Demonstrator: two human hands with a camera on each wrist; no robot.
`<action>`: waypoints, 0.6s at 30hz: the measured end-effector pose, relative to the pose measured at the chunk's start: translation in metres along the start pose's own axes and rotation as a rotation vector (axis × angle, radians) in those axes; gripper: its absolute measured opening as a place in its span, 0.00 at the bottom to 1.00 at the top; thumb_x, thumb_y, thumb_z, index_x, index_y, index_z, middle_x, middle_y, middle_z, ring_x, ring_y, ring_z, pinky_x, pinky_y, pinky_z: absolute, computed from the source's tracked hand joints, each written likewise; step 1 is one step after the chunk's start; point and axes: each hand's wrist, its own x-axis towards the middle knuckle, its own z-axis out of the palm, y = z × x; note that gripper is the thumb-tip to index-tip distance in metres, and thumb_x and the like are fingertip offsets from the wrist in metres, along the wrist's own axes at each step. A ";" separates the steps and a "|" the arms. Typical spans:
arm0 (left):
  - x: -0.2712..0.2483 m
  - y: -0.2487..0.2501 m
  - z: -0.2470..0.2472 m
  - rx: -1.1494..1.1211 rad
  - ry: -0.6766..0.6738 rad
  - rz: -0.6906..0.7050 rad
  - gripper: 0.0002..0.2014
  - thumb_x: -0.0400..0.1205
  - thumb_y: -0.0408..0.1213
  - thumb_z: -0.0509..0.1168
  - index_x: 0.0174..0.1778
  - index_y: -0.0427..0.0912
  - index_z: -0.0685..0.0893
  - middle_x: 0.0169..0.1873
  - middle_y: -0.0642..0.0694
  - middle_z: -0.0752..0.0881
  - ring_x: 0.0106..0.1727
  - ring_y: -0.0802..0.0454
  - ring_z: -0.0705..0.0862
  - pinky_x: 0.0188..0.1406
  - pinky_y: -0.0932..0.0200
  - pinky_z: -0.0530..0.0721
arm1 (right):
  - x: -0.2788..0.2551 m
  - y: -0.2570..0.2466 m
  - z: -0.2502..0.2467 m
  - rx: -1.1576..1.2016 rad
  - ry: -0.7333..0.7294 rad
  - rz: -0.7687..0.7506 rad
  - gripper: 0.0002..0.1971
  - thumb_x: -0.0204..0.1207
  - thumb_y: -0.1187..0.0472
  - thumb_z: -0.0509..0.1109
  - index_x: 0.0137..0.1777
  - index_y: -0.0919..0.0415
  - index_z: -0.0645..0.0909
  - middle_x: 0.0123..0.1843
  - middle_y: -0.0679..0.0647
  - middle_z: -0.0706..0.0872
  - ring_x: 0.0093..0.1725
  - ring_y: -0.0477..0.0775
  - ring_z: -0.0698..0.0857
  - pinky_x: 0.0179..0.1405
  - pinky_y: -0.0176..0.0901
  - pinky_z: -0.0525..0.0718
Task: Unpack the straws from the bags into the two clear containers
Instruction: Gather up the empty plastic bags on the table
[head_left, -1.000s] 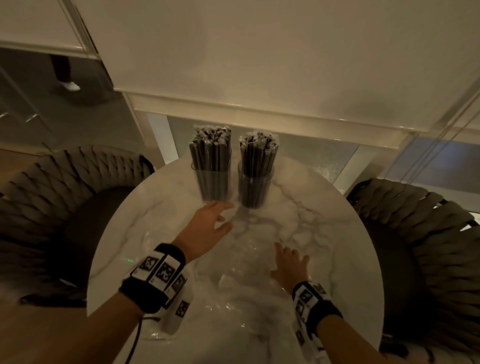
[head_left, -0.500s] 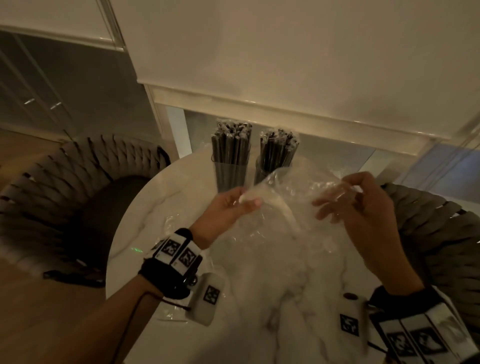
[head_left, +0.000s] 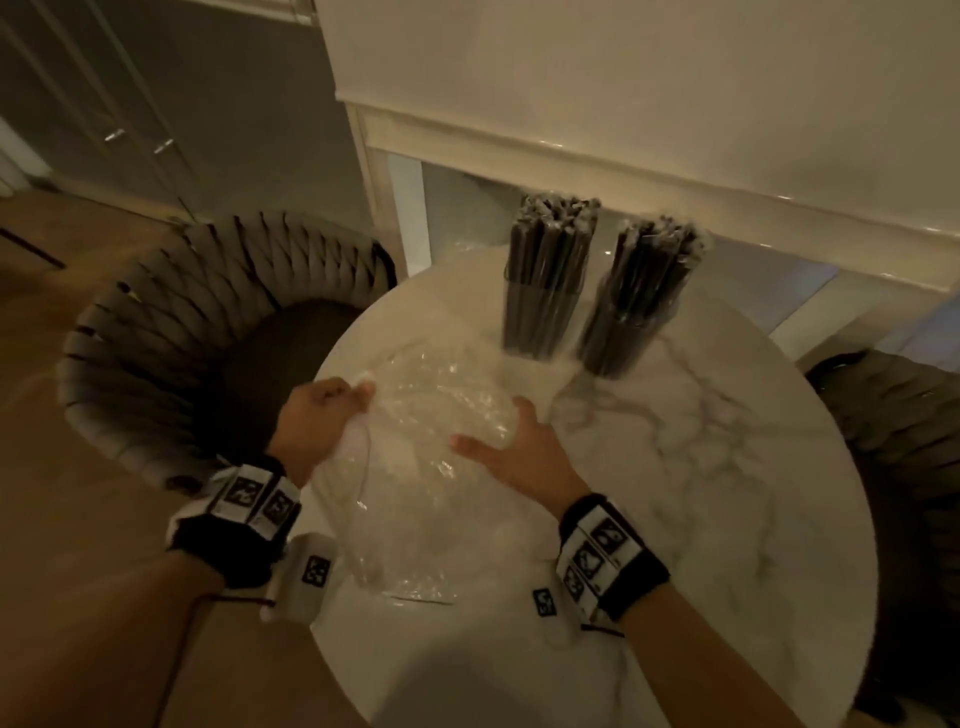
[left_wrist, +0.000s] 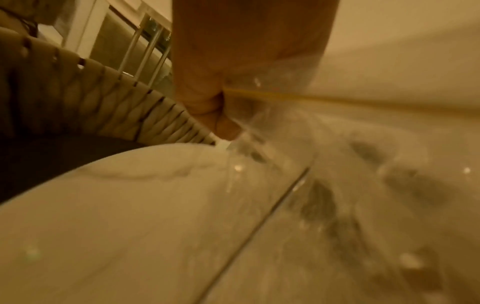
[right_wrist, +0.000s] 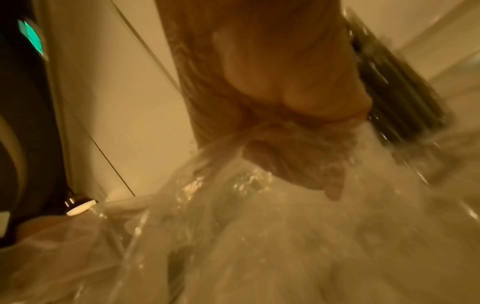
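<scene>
Two clear containers (head_left: 540, 332) (head_left: 621, 345) stand side by side at the far edge of the round marble table (head_left: 701, 467), each packed with upright dark straws (head_left: 553, 244). A crumpled clear plastic bag (head_left: 431, 405) lies flat on the table's left part, and no straws show inside it. My left hand (head_left: 332, 410) grips the bag's left edge in a fist; the left wrist view shows the hand (left_wrist: 221, 115) with the film (left_wrist: 337, 185) bunched in it. My right hand (head_left: 514, 447) rests on the bag's right side, thumb spread. Its fingers (right_wrist: 298, 144) are partly veiled by plastic (right_wrist: 259, 236).
A woven armchair (head_left: 182, 322) sits close against the table's left edge, and another (head_left: 909, 415) stands at the right. Behind the containers is a white wall ledge (head_left: 571, 166). The table's right half is bare marble.
Half a second ago both hands held the bag up in the air. Now it lies on the table further left, the left hand still gripping it and the right hand laid on it.
</scene>
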 end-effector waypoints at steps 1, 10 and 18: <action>0.006 -0.020 0.004 0.110 -0.006 -0.042 0.20 0.77 0.49 0.69 0.30 0.34 0.80 0.29 0.39 0.80 0.36 0.44 0.80 0.42 0.51 0.77 | 0.007 0.008 0.015 -0.088 -0.068 0.048 0.57 0.57 0.26 0.72 0.81 0.54 0.54 0.79 0.62 0.67 0.76 0.64 0.70 0.72 0.55 0.73; 0.005 -0.032 0.019 0.507 0.035 0.358 0.33 0.75 0.57 0.67 0.74 0.51 0.66 0.70 0.41 0.70 0.69 0.44 0.74 0.69 0.41 0.72 | 0.032 0.033 0.044 0.182 -0.019 0.210 0.16 0.67 0.53 0.78 0.50 0.62 0.84 0.51 0.60 0.88 0.50 0.59 0.87 0.43 0.44 0.82; -0.023 -0.043 0.058 0.932 -0.680 0.229 0.67 0.55 0.78 0.66 0.75 0.63 0.24 0.83 0.50 0.33 0.84 0.39 0.39 0.74 0.22 0.42 | 0.004 0.001 0.034 0.795 -0.001 0.145 0.10 0.73 0.74 0.62 0.52 0.74 0.81 0.43 0.66 0.88 0.41 0.59 0.90 0.41 0.49 0.88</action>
